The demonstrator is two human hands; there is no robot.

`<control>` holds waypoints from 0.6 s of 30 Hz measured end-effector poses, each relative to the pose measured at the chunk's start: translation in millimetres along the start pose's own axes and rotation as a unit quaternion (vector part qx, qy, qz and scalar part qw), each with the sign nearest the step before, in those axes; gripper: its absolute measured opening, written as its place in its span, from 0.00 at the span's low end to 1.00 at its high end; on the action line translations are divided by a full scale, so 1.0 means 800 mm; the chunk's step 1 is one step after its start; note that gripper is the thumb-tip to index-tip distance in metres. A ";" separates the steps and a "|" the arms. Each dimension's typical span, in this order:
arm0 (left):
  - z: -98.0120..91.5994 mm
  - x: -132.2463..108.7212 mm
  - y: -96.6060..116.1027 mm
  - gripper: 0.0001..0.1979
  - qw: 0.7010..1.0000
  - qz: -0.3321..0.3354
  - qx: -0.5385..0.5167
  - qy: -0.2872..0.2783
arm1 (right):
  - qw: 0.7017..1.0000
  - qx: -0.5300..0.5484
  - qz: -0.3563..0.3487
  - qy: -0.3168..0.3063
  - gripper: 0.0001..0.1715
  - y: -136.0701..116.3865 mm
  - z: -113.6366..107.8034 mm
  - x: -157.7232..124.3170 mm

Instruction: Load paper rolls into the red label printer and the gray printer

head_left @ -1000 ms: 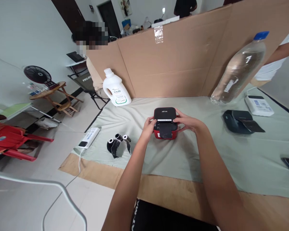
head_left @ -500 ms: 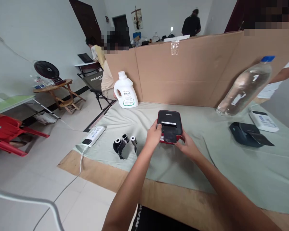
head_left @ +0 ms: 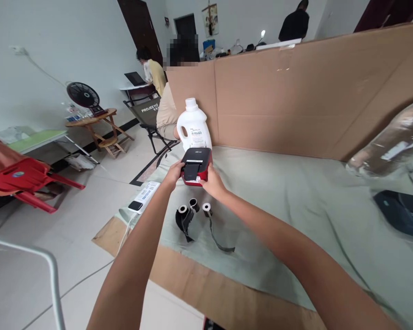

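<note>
Between my two hands is a small black and red label printer (head_left: 200, 158), a black strip hanging from its slot. My left hand (head_left: 175, 174) grips its left side and my right hand (head_left: 213, 181) its lower right side. The printer is in front of a white jug-shaped bottle (head_left: 196, 123) and covers its base. Nearer to me on the cloth stand several small rolls of black strip: one roll (head_left: 183, 214) at the left, another (head_left: 193, 204) behind it, and a roll (head_left: 207, 210) at the right with its tail curling toward the front edge.
A green cloth (head_left: 278, 206) covers the table. Cardboard (head_left: 278, 96) stands along the back. At the left edge lies a white power strip (head_left: 144, 198). To the right are a large clear bottle (head_left: 392, 137) and a dark device (head_left: 402, 213). People sit and stand beyond.
Both hands have carried the label printer left and farther back, toward the white bottle. My view has turned to the right. The right roll's tail now lies stretched out on the cloth.
</note>
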State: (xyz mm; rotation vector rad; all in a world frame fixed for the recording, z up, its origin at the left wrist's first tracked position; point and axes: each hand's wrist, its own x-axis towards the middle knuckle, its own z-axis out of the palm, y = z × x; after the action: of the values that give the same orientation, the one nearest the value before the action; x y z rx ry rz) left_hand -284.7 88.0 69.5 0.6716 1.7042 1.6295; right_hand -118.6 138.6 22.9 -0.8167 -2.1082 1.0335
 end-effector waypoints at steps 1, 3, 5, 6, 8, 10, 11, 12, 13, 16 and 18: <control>-0.005 0.004 -0.007 0.17 1.000 -0.005 0.001 0.000 | 1.000 -0.007 0.022 0.009 0.53 0.003 0.008 0.002; -0.010 0.011 -0.017 0.18 1.000 -0.009 0.001 -0.005 | 0.998 -0.019 0.054 0.019 0.54 0.007 0.019 0.003; -0.010 0.017 -0.024 0.19 1.000 -0.010 -0.001 -0.009 | 0.998 -0.019 0.054 0.021 0.54 0.010 0.024 0.004; -0.009 0.020 -0.026 0.19 1.000 -0.010 -0.003 -0.009 | 0.998 -0.019 0.052 0.024 0.54 0.011 0.025 0.004; -0.008 0.025 -0.025 0.18 1.000 -0.005 -0.006 -0.003 | 0.998 -0.019 0.044 0.034 0.54 0.012 0.027 0.006; -0.006 0.031 -0.022 0.18 1.000 0.001 -0.007 0.000 | 0.998 -0.023 0.042 0.039 0.53 0.010 0.027 0.008; -0.005 0.033 -0.020 0.18 1.000 0.000 -0.006 0.003 | 0.998 -0.027 0.046 0.039 0.53 0.008 0.027 0.010; -0.004 0.035 -0.017 0.18 1.000 -0.005 -0.004 0.006 | 0.997 -0.033 0.051 0.036 0.52 0.006 0.028 0.012; -0.002 0.036 -0.016 0.18 1.000 -0.013 -0.001 0.011 | 0.997 -0.039 0.059 0.034 0.51 0.002 0.028 0.014; 0.006 0.041 -0.014 0.19 0.999 -0.034 0.005 0.021 | 0.995 -0.052 0.079 0.027 0.51 -0.009 0.030 0.021; 0.010 0.041 -0.016 0.19 0.999 -0.040 0.007 0.019 | 0.995 -0.049 0.091 0.012 0.51 -0.013 0.027 0.021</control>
State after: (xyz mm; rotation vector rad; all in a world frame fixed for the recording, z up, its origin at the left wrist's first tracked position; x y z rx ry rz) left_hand -298.6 116.7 53.3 0.5746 1.7500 1.5849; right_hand -147.7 136.7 26.0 -1.0822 -2.1066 1.0132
